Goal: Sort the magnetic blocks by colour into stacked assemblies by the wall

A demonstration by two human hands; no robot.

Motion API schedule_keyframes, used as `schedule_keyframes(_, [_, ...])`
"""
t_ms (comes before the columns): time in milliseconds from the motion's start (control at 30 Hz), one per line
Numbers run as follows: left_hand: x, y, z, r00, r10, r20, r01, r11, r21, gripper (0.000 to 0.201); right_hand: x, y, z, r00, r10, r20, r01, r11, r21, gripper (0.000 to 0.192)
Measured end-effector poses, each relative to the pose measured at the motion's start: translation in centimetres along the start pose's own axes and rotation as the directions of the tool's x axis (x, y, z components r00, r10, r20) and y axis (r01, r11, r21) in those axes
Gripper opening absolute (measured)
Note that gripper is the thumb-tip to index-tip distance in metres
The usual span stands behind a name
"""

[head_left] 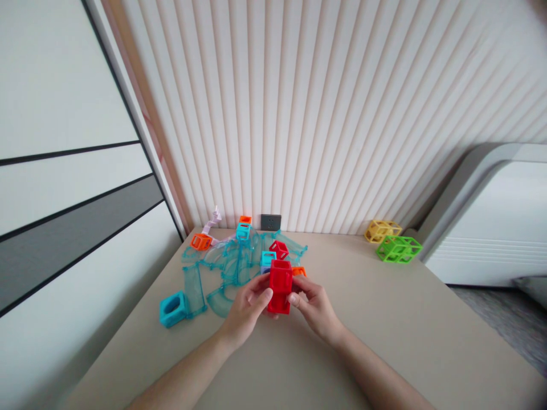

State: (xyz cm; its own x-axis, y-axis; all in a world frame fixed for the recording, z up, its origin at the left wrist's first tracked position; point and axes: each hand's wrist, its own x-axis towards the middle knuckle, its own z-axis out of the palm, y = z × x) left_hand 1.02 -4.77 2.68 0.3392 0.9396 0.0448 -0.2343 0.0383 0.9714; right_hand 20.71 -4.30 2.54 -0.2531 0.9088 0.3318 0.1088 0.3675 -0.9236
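Observation:
Between my two hands stands a red block piece, two open-sided cubes tall and upright. My left hand grips its left side, thumb toward me and fingers partly hidden behind. From the right, my right hand closes on it with the thumb near its middle. Just behind the red piece are a light-blue cube, a tilted red cube and an orange cube; the red piece partly covers some of them. Whether its base touches the table cannot be made out.
Translucent teal track pieces spread over the table's left half. A blue block with a round hole lies at the left edge. Yellow and green cube frames sit at the back right. A ribbed wall stands behind.

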Motion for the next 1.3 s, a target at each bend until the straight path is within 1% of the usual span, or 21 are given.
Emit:
schedule_keyframes(133, [0.1,-0.1,-0.2,1.000,0.014,-0.012,-0.014,1.000,0.006,0.054,0.0,0.3,0.0,1.000,0.016,0.013,-0.016,1.000,0.015,0.057])
schedule_keyframes(267, [0.3,0.1,-0.3,0.994,0.102,-0.031,-0.101,0.994,0.035,0.046,0.0,0.4,0.0,0.999,0.041,0.021,-0.042,0.997,0.068,0.055])
schedule_keyframes(400, [0.3,0.0,-0.2,0.986,0.154,-0.062,-0.151,0.987,0.057,0.046,0.0,0.1,0.1,0.997,0.052,0.054,-0.058,0.991,0.122,0.047])
schedule_keyframes(500, [0.4,-0.4,-0.1,0.980,0.177,-0.093,-0.172,0.983,0.062,0.046,-0.1,0.0,0.2,0.998,0.058,0.033,-0.062,0.987,0.145,0.041])
schedule_keyframes(600, [0.5,-0.7,0.0,0.980,0.177,-0.093,-0.173,0.984,0.043,0.046,-0.1,0.2,0.2,0.997,0.083,0.001,-0.082,0.985,0.152,0.039])
schedule_keyframes(767, [0.6,-0.9,0.1,0.983,0.168,-0.078,-0.170,0.985,-0.014,0.049,-0.3,0.5,0.3,0.997,0.069,-0.028,-0.067,0.994,0.085,0.041])
schedule_keyframes(933, [0.6,-1.1,-0.2,0.984,0.150,-0.095,-0.153,0.988,-0.031,0.047,-0.4,0.2,0.1,0.999,-0.029,-0.026,0.027,0.998,-0.063,0.038])
schedule_keyframes(1000, [0.6,-1.1,-0.2,0.987,0.139,-0.082,-0.142,0.989,-0.039,0.047,-0.4,0.0,0.0,0.998,-0.059,-0.029,0.055,0.993,-0.102,0.037])
schedule_keyframes(1133, [0.5,-0.8,-0.1,0.991,0.127,-0.052,-0.129,0.991,-0.046,0.046,-0.4,0.0,-0.1,0.995,-0.090,-0.043,0.083,0.986,-0.145,0.036])
schedule_keyframes(1233, [0.6,-0.6,0.1,0.989,0.132,-0.068,-0.136,0.990,-0.043,0.044,-0.5,0.3,-0.2,0.993,-0.112,-0.022,0.108,0.982,-0.158,0.039])
schedule_keyframes(1300, [0.5,-0.6,0.3,0.988,0.133,-0.083,-0.136,0.990,-0.035,0.043,-0.3,0.6,-0.5,0.993,-0.111,-0.045,0.104,0.983,-0.150,0.041])
